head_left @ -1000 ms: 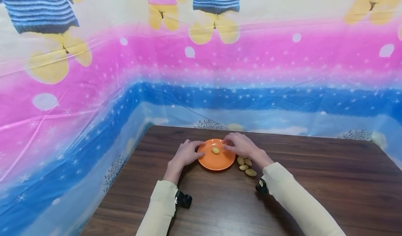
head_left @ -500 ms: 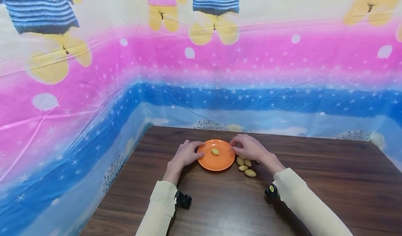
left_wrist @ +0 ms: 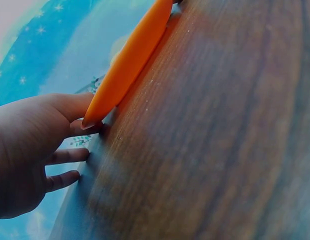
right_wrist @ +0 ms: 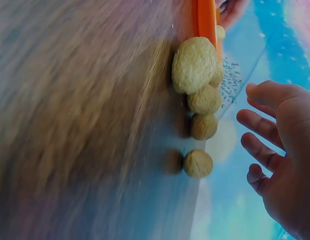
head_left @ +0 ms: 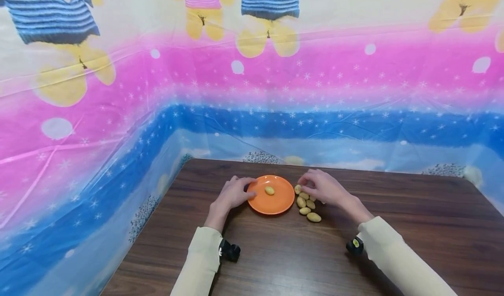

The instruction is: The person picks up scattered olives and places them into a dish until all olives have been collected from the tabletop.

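Note:
My left hand [head_left: 235,192] holds the left rim of an orange plate [head_left: 271,205], thumb and index finger at its edge; the left wrist view shows the plate's rim [left_wrist: 127,65] between them. One small yellowish potato [head_left: 269,190] lies on the plate. To the right of the plate, several more small potatoes [head_left: 313,217] form a loose cluster on the table. Over the far end of that cluster is my right hand [head_left: 320,187], its fingers loosely bent and apart. In the right wrist view nothing sits between those fingers, and the nearest potato [right_wrist: 195,65] is left of them.
The dark wood-grain table [head_left: 267,261] carries everything. A patterned pink and blue cloth [head_left: 275,121] hangs behind its far edge and along the left side. Black wrist cameras sit on both cuffs, the left one [head_left: 230,250] close above the tabletop.
My right hand has moved right, from over the plate's right side to above the potato cluster, uncovering potatoes beside the rim. The left hand stays at the plate.

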{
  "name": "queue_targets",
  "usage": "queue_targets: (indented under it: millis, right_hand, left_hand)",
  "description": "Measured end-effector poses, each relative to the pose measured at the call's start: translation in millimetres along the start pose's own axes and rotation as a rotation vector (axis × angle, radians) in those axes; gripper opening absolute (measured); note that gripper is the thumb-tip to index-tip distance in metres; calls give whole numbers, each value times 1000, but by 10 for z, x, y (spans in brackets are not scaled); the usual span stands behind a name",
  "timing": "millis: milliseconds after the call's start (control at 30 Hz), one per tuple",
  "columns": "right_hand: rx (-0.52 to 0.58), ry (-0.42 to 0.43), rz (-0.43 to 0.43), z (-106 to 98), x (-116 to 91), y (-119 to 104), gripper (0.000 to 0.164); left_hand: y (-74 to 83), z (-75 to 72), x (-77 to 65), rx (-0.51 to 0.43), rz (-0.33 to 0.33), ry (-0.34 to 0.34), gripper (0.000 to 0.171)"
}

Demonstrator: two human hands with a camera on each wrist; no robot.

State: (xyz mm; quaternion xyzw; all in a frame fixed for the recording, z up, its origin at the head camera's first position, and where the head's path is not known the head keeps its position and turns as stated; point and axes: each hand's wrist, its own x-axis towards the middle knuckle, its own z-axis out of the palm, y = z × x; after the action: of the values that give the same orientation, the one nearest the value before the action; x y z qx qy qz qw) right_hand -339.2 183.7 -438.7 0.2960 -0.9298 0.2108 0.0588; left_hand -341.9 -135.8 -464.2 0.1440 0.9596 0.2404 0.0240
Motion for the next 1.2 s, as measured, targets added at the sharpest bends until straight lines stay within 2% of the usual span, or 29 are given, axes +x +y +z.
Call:
queue_targets:
  millis: [967,1200]
  right_hand:
    - [-5,7,-3,-20,-477,312,20]
    - [15,-26,41,-50,-542,359,28]
  left_hand:
    - [-7,11,9,-7,20,12,49]
    - [-16,12,-4,-9,5,12,49]
